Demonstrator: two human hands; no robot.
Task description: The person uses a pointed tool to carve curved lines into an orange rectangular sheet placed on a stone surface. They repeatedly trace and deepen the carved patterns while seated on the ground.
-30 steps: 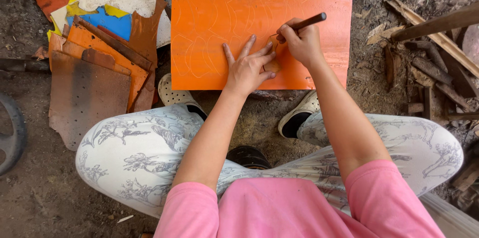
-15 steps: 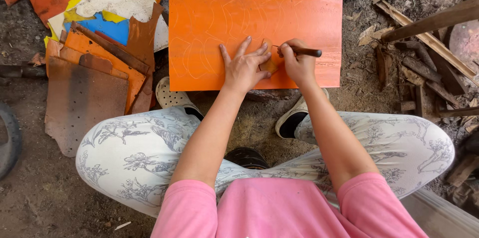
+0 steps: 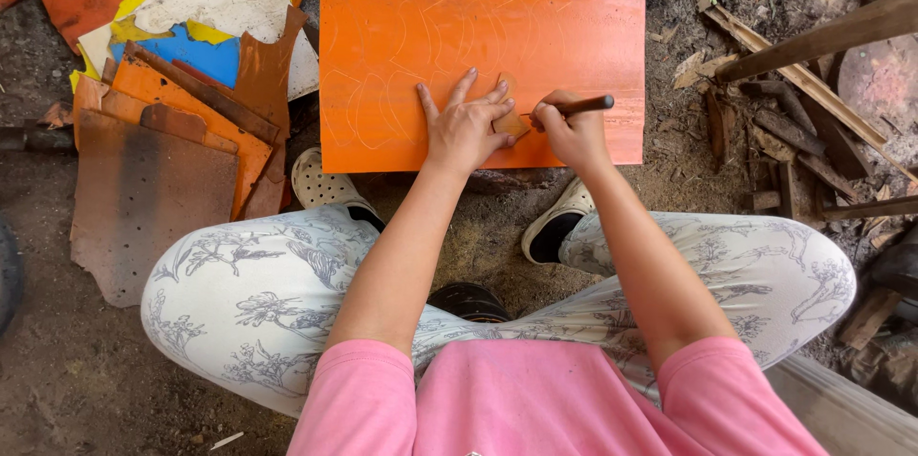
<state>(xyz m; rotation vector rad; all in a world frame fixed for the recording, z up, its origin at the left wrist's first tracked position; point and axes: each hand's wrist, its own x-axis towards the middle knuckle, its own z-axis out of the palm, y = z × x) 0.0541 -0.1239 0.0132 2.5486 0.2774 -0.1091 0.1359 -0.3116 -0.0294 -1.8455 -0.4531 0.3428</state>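
An orange rectangular sheet (image 3: 574, 45) lies flat in front of me, with faint curved outlines scratched across its left and middle. My left hand (image 3: 463, 126) presses flat on the sheet near its lower edge, fingers spread over a small orange template piece (image 3: 513, 123). My right hand (image 3: 569, 129) is shut on a thin dark marking tool (image 3: 585, 105), its tip touching the sheet right beside the template's edge. The two hands sit close together.
A heap of orange, blue, yellow and white sheet scraps (image 3: 182, 64) lies at the left, with a worn brown sheet (image 3: 143, 207) below it. Wooden sticks and offcuts (image 3: 794, 102) crowd the right. My patterned trousers and light shoes (image 3: 325, 186) are beneath the sheet.
My right hand has come down and left along the sheet, bringing the tool's tip against the template under my left hand. The left hand has stayed pressed in place.
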